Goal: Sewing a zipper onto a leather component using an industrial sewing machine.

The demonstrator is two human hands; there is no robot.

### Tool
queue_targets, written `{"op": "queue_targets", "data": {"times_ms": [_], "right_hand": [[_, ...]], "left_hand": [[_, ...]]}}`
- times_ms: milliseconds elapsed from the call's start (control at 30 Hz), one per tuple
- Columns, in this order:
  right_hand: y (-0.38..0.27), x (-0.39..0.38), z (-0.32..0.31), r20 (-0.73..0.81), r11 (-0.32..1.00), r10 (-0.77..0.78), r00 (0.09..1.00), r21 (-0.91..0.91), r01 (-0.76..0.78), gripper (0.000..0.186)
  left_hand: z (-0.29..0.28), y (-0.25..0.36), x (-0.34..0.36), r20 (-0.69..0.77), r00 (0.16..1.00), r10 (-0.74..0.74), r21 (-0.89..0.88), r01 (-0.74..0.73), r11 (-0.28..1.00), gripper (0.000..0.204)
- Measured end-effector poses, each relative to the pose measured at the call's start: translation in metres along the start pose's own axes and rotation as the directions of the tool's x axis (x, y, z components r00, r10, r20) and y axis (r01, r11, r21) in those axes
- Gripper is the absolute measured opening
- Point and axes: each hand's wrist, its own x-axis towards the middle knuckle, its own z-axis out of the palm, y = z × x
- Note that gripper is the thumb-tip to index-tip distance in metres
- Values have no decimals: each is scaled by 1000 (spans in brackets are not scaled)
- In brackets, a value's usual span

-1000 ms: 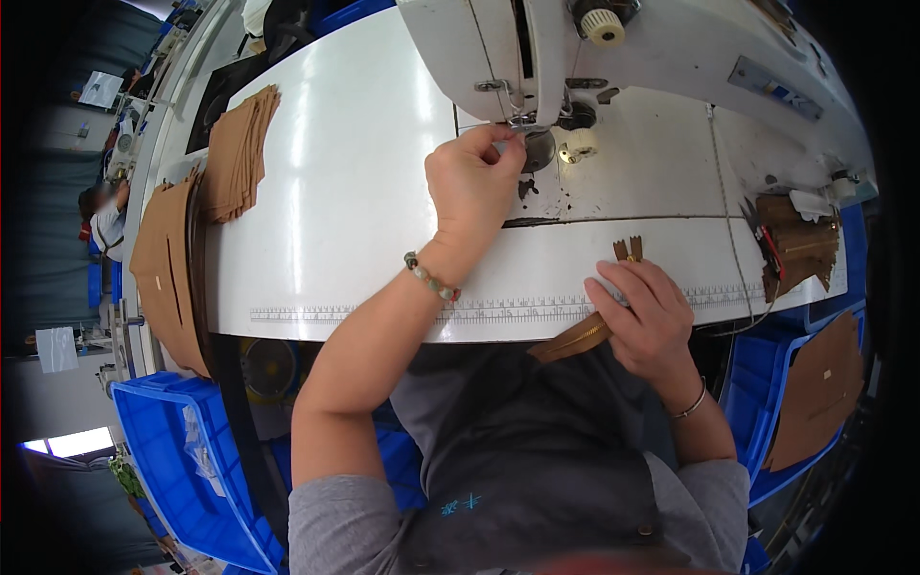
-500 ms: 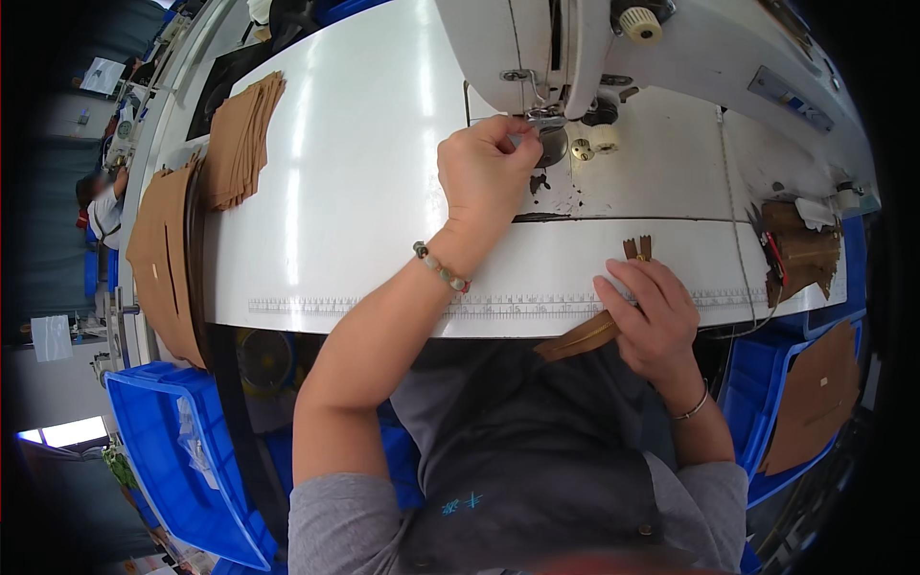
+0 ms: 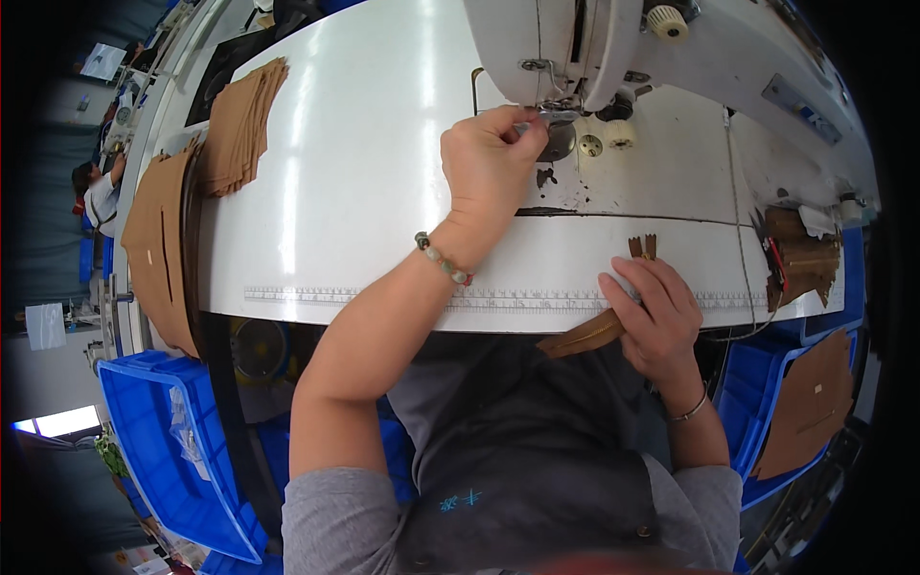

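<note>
My left hand [image 3: 491, 161] pinches near presser foot [image 3: 559, 113], upper centre, contents unclear; steadiness helps. Right hand [image 3: 661, 318] holds zipper [image 3: 586, 335] aside.

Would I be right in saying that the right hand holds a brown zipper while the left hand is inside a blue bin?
Not quite: the head view shows the left hand up by the needle area of the sewing machine. The right hand does hold a brown zipper.

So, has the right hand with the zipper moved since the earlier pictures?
No, not visibly: the right hand holds the zipper at about the same place against the printed ruler; the whole view has shifted slightly, hand and ruler together.
</note>
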Motion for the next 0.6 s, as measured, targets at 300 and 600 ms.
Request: {"op": "queue_targets", "data": {"times_ms": [300, 600], "right_hand": [[1, -1, 1, -21, 1000, -10, 1000, -5, 10, 35], [1, 0, 1, -11, 1000, -7, 1000, -3, 7, 36]], "left_hand": [[-38, 12, -15, 284, 935, -211, -131, 256, 958, 36], [-49, 15, 2, 476, 844, -249, -324, 431, 842, 36]]}}
